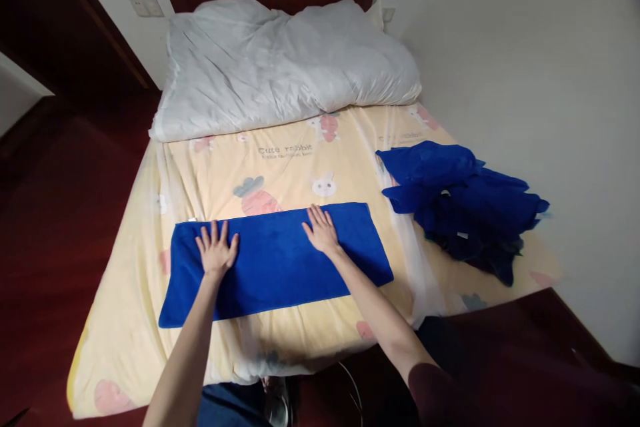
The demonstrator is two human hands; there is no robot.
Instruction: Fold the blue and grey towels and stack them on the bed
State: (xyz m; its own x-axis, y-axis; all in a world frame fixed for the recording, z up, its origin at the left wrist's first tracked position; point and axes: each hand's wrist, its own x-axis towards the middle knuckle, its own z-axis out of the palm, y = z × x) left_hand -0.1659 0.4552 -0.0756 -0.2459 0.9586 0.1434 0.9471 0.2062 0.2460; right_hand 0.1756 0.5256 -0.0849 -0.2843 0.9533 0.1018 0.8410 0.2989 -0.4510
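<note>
Blue towel [273, 260] is lying in a long, neat strip across the bed sheet [210, 180], with left hand [217, 253] and right hand [321, 230] both pressing flat on it, fingers spread, grasping nothing. Smoothing is looking nearly done here, while the heap of blue cloths [460, 193] at right is lying crumpled, apparently not yet straightened. Sheet is reading "Cute rabbit", smaller line below blurring out; heap's white tag [463, 235] is showing nothing legible.

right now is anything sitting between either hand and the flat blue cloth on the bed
Nothing visible: the left hand and right hand both rest palm-down on the blue cloth. The blue heap lies apart, off to the right.
</note>
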